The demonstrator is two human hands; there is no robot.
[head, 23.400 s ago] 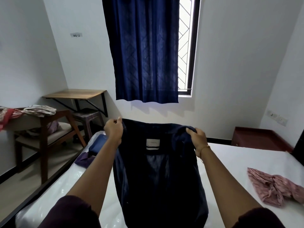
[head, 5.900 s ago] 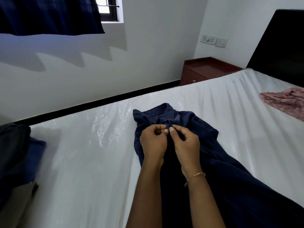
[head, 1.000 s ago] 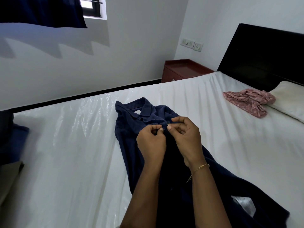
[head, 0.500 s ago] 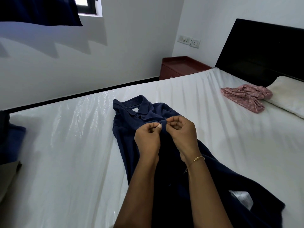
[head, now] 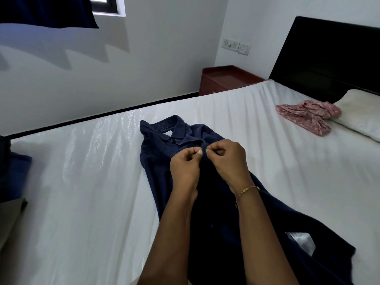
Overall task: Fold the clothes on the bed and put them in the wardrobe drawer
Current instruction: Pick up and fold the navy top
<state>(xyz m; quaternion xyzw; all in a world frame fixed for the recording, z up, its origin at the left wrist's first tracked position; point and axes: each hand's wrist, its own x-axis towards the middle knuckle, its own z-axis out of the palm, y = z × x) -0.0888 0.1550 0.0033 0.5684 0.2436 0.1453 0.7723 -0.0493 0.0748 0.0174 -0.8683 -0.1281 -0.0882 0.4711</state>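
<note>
1. Head view, nearest: a white care label (head: pixel 300 241) shows at the lower right of the navy polo shirt (head: pixel 162 153); its print is too small to read.
2. The shirt lies face up and lengthwise on the bed (head: pixel 82 192), collar away from the viewer, hem toward the viewer.
3. Left hand (head: pixel 185 167) and right hand (head: pixel 230 161) meet at the placket just below the collar. The fingers (head: pixel 198 151) of both hands are curled and pinch a small fold of cloth between them. This is probably buttoning, though no button is visible.
4. Handling, as a judgement: the knit cloth is soft, light and limp, and will sag if lifted by one point. Hold it at both shoulders or along the side seams to fold.
5. A small white tag inside the collar (head: pixel 167 134) is unreadable.
6. Farther right, a crumpled pink garment (head: pixel 306 116) lies just beside a pillow (head: pixel 362 118), not yet folded.
7. Beyond the bed: a red-brown bedside cabinet (head: pixel 226 79) and wall switches (head: pixel 236 45).
</note>
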